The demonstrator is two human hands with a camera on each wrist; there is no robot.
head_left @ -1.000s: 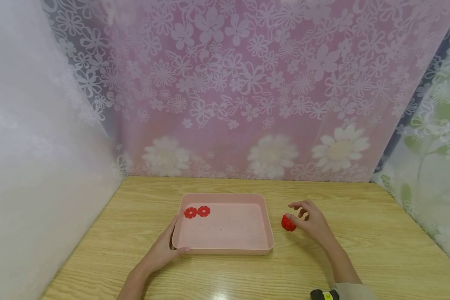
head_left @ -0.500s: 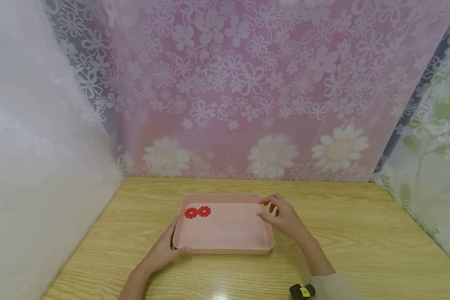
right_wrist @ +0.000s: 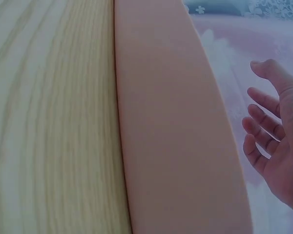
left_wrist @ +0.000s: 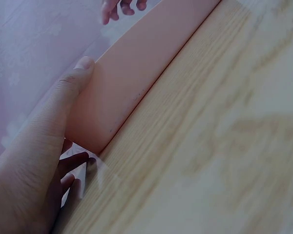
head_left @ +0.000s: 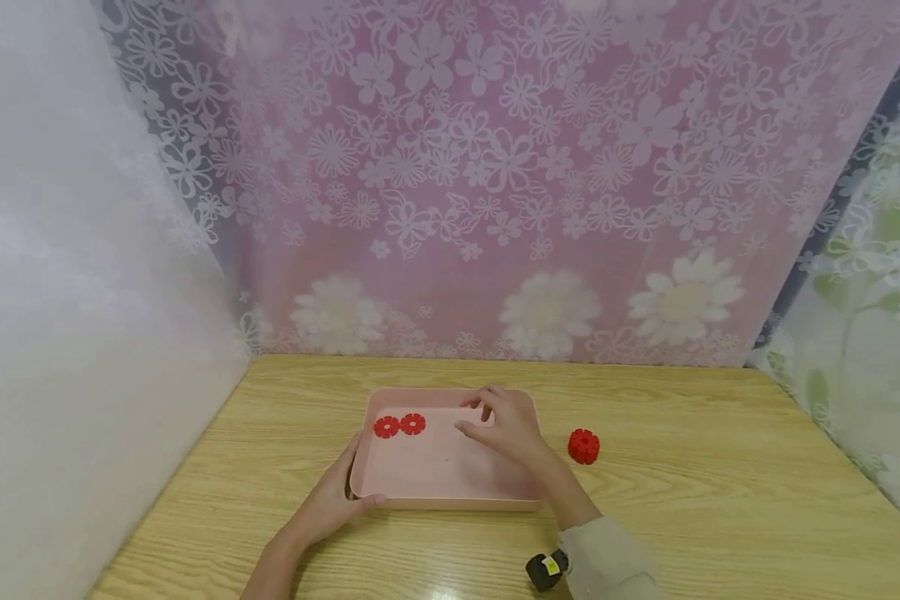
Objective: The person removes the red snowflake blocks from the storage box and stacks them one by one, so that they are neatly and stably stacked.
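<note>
In the head view, a shallow pink tray sits on the table. My left hand grips its near left corner, thumb on the front wall and fingers along the left side; the left wrist view shows the thumb at the rim. Two red notched, flower-shaped discs lie side by side at the tray's far left. Over the tray's right half is my right hand, thumb and fingers apart with nothing seen between them. The right wrist view shows its fingers loosely bent beside the tray wall.
A stack of similar red discs stands on the wooden table to the right of the tray. Flowered curtains hang behind the table and at its sides. A black device is strapped at the right wrist.
My right hand has moved left from the red stack, over the tray's right rim and above its inside. The stack shows again on the table. My left hand keeps its grip.
</note>
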